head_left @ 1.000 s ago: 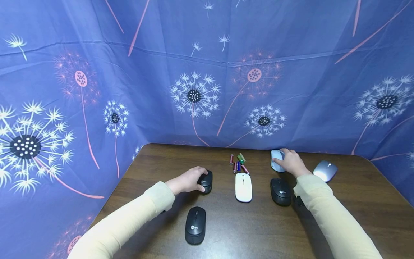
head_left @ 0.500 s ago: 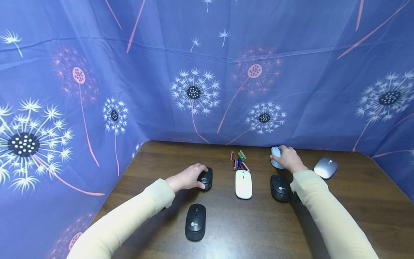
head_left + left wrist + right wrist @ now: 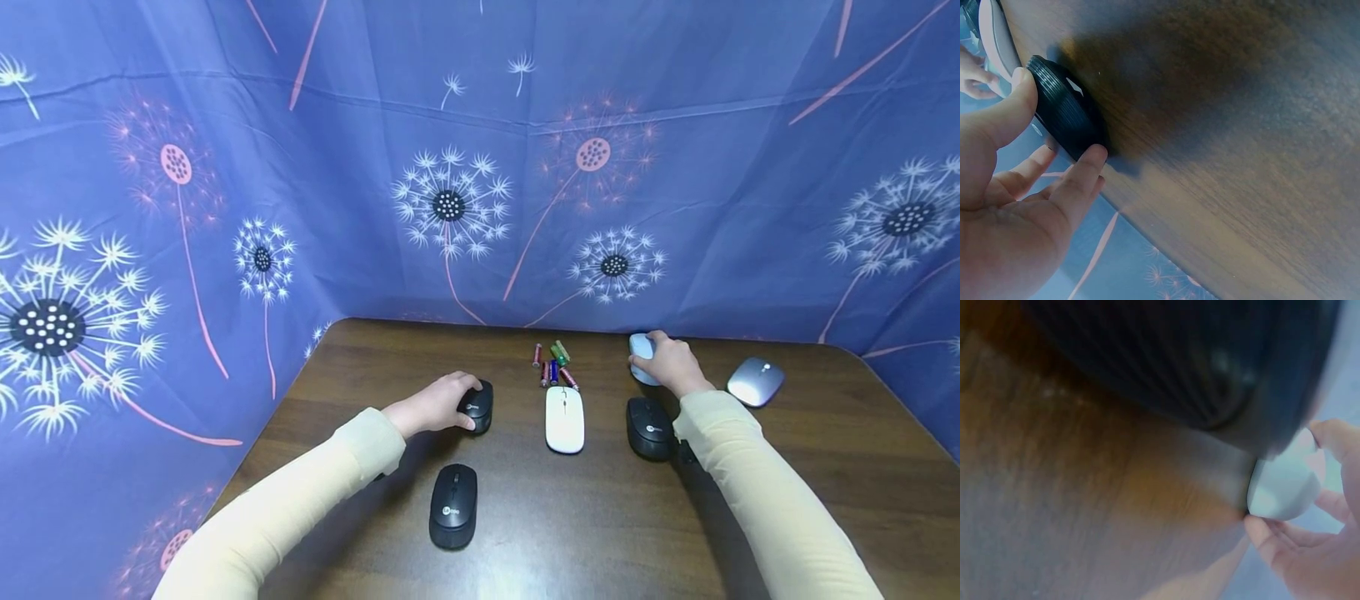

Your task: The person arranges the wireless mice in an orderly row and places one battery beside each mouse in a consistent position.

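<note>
My left hand holds a black computer mouse on the left part of the table. In the left wrist view, the thumb presses one side of this mouse and the fingertips touch the other; its ribbed side shows. At the back right, my right hand grips a light blue mouse by its sides and partly covers it. The right wrist view shows the thumb and fingers on either side of that mouse. Both mice appear to rest on the table.
A white mouse lies mid-table, with several small batteries just behind it. One black mouse lies nearer me, another beside my right forearm. A silver-grey mouse sits far right. Patterned blue cloth hangs behind the table.
The head view has tilted slightly down, so everything appears higher in it. Both hands stay on their mice, with no clear movement across the table.
</note>
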`<action>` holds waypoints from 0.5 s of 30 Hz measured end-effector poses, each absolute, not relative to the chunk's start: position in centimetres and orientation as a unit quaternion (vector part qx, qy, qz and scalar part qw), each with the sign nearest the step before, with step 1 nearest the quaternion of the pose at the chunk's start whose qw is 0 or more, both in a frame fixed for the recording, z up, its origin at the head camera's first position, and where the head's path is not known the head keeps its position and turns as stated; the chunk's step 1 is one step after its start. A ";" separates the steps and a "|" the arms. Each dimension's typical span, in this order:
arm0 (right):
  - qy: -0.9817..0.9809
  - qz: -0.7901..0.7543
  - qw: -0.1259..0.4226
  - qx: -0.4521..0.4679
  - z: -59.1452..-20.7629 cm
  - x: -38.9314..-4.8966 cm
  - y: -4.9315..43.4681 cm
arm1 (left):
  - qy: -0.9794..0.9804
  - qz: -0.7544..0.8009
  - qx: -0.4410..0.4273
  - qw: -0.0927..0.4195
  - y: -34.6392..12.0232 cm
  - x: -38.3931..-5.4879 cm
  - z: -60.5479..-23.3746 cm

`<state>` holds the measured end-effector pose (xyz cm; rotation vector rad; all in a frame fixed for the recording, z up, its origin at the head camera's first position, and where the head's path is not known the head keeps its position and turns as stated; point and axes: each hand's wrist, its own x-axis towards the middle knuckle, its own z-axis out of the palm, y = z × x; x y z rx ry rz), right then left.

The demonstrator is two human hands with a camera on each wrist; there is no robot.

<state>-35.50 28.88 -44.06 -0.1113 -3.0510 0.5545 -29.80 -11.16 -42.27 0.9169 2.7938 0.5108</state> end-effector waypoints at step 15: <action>-0.983 0.177 0.022 -0.046 -43.9 -34.8 28.8 | 0.937 0.165 0.294 0.090 -11.1 -30.0 -42.4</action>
